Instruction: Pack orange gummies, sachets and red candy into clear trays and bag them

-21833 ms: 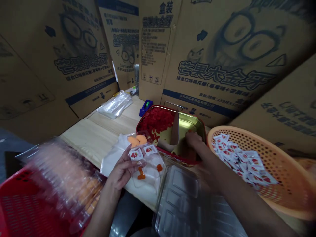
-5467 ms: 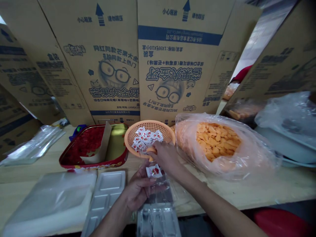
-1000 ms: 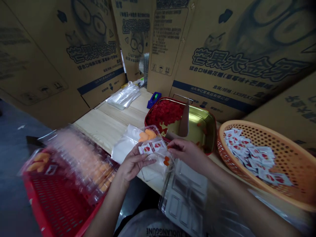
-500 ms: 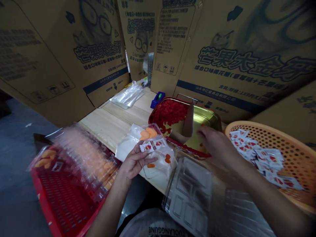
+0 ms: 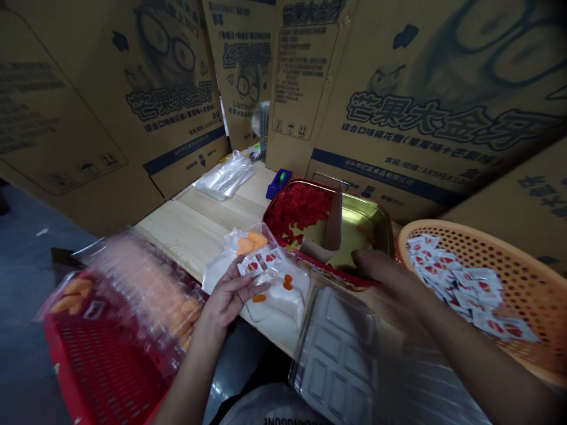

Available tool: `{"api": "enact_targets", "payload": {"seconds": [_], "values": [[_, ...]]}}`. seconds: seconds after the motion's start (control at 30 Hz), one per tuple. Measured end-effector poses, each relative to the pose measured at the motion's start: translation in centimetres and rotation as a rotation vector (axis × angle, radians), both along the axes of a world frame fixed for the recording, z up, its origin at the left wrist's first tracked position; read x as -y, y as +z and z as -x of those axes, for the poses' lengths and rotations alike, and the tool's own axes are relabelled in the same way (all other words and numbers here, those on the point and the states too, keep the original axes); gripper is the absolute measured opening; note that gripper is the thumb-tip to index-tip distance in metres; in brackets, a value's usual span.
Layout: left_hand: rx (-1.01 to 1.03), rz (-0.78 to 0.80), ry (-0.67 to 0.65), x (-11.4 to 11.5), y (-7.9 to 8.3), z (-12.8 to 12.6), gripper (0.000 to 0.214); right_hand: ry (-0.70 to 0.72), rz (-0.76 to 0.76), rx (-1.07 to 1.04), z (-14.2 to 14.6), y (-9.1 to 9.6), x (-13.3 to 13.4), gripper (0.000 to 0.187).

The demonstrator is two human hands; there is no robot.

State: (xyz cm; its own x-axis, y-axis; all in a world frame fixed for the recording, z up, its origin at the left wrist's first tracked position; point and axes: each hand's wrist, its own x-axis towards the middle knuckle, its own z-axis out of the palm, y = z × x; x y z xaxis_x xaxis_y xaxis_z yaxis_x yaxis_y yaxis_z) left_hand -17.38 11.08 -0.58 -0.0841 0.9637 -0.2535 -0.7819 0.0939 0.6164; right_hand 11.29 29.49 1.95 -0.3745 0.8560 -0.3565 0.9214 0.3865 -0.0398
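My left hand grips the near-left edge of a clear plastic tray, its fingers bent over the rim. In the tray lie large orange candies, a pair of joined white-and-red sachets and small orange pieces. My right hand reaches into the near right side of a gold-lined red tin; its fingers are dark and smeared, so any hold is hidden. Red pieces fill the tin's left part, behind a cardboard divider.
An orange perforated basket with sachets stands right. Empty clear trays are stacked in front. A red basket at left carries filled packs. Plastic bags and a blue tape dispenser lie behind. Cardboard boxes wall the back.
My right hand has dipped lower at the tin's near right side. The left hand keeps its hold on the tray. The whole view has shifted slightly.
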Motion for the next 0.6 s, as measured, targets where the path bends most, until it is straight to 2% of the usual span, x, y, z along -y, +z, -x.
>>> {"api": "enact_targets", "payload": {"seconds": [0.1, 0.17, 0.2, 0.27, 0.3, 0.37, 0.47, 0.53, 0.6], "values": [[0.004, 0.012, -0.011, -0.2, -0.1, -0.1, 0.055, 0.032, -0.067, 0.010, 0.1, 2.2, 0.9, 0.014], [0.009, 0.012, -0.024, -0.4, -0.1, -0.3, 0.052, 0.046, -0.145, -0.077, 1.2, 4.1, 2.5, 0.019], [0.011, 0.012, -0.030, -0.4, -0.2, -0.3, 0.050, 0.066, -0.180, -0.182, 2.2, 4.9, 3.6, 0.019], [0.011, 0.011, -0.032, -0.5, -0.2, -0.5, 0.048, 0.194, -0.142, -0.542, 4.6, 6.0, 6.1, 0.018], [0.009, 0.011, -0.030, -0.6, -0.2, -0.6, 0.048, 0.270, -0.089, -0.682, 6.0, 6.1, 7.4, 0.015], [0.006, 0.009, -0.025, -0.6, -0.1, -0.8, 0.048, 0.425, -0.005, -0.808, 8.7, 5.9, 9.6, 0.014], [0.004, 0.003, -0.037, -0.5, -0.1, -1.0, 0.045, 0.551, 0.023, -0.797, 11.1, 5.1, 11.2, 0.016], [0.006, 0.001, -0.043, -0.4, 0.0, -1.0, 0.046, 0.511, 0.006, -0.783, 10.8, 5.2, 10.6, 0.019], [0.005, 0.011, -0.039, -0.3, 0.0, -0.9, 0.050, 0.347, -0.070, -0.737, 8.9, 5.8, 8.6, 0.022]]}}
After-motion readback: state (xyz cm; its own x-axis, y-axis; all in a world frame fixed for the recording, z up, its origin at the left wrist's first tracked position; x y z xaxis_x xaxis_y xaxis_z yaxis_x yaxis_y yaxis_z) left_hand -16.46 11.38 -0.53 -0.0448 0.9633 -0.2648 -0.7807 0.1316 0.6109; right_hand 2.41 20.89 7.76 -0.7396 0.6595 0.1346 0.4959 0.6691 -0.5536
